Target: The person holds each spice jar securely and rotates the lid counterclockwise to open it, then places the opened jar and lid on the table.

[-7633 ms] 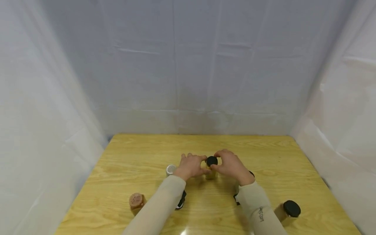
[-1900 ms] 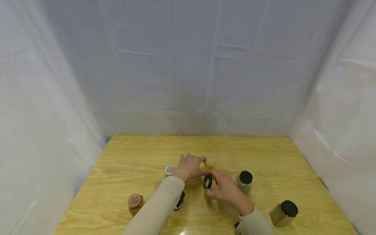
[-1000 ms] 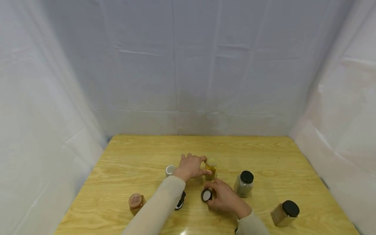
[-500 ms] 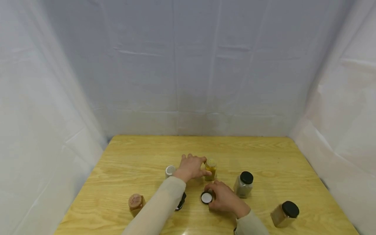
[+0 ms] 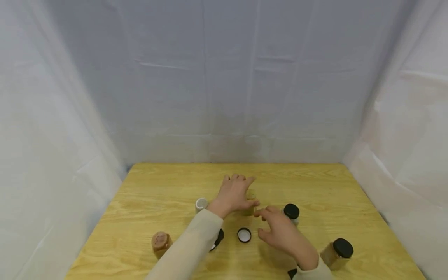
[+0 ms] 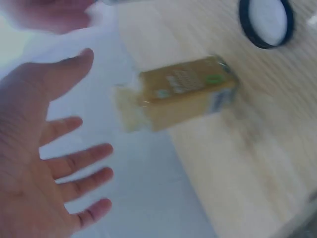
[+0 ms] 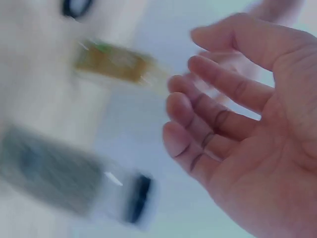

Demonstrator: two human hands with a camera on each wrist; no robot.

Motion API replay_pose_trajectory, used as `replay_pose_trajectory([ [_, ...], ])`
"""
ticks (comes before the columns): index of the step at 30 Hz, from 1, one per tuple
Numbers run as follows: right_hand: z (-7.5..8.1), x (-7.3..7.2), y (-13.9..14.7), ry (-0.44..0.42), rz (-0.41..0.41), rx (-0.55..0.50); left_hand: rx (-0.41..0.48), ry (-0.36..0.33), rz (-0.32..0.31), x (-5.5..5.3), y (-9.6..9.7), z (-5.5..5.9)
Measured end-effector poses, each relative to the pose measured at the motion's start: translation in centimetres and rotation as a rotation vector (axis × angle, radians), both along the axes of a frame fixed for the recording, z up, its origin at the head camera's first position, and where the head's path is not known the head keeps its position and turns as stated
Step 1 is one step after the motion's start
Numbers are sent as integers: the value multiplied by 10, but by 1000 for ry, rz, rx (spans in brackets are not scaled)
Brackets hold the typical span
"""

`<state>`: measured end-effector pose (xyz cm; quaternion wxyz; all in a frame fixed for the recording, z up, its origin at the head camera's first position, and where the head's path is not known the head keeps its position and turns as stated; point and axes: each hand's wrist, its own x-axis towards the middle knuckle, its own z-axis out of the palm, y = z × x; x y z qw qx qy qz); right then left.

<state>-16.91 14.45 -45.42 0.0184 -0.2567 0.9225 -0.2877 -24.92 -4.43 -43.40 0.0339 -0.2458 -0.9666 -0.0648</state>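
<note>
Nearest the person, a small dark thing (image 5: 292,273) pokes out by the R cuff (image 5: 313,272); mostly hidden, can't ID it. Brown jar (image 5: 329,256) w/ blk top stands to the right of the R hand (image 5: 281,232), well apart & on the person's side. Far to the left of both hands, beside the L sleeve (image 5: 189,247), is a brown shaker (image 5: 161,243), approx. level w/ that jar. Blk-and-wht piece (image 5: 219,238) sits below the L wrist, partly hidden by the sleeve. Loose blk lid (image 5: 244,235), wht liner up, lies flat just left of the R thumb, near but apart.

R hand is empty, fingers loosely bent, nothing gripped. Grey jar (image 7: 54,171) w/ blk cap stands just right of & behind the R fingers. Wht-topped bottle (image 5: 201,204) is left of the L wrist.

L hand (image 5: 236,194) is empty too, fingers spread, thumb out. Yellow bottle (image 6: 185,89), pale top, is upright on the table (image 5: 175,179) just right of the L palm, past the R fingertips; L-wrist view shows a gap btwn it & the L fingers. Farthest, beyond both hands: wht sheeting (image 5: 224,77).
</note>
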Motion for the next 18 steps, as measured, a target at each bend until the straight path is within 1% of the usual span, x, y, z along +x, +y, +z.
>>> replay_pose_trajectory([
  [2,17,2,10,84,-44,-23,21,40,-55,2,4,5],
  [4,28,1,21,159,-105,-23,36,85,-125,4,8,7],
  [5,32,0,27,176,-137,-18,38,108,-163,5,11,6],
  [7,37,-3,38,175,-202,-4,35,155,-227,9,17,2],
  [9,38,-6,47,151,-249,25,25,190,-273,12,23,-2],
  [11,36,-8,54,119,-277,53,18,195,-300,16,29,-7],
  [14,29,-9,58,75,-284,84,-9,188,-313,21,37,-12],
  [16,24,-9,58,73,-273,91,-45,200,-312,22,41,-15],
  [18,19,-9,58,92,-268,89,-79,212,-304,24,46,-18],
])
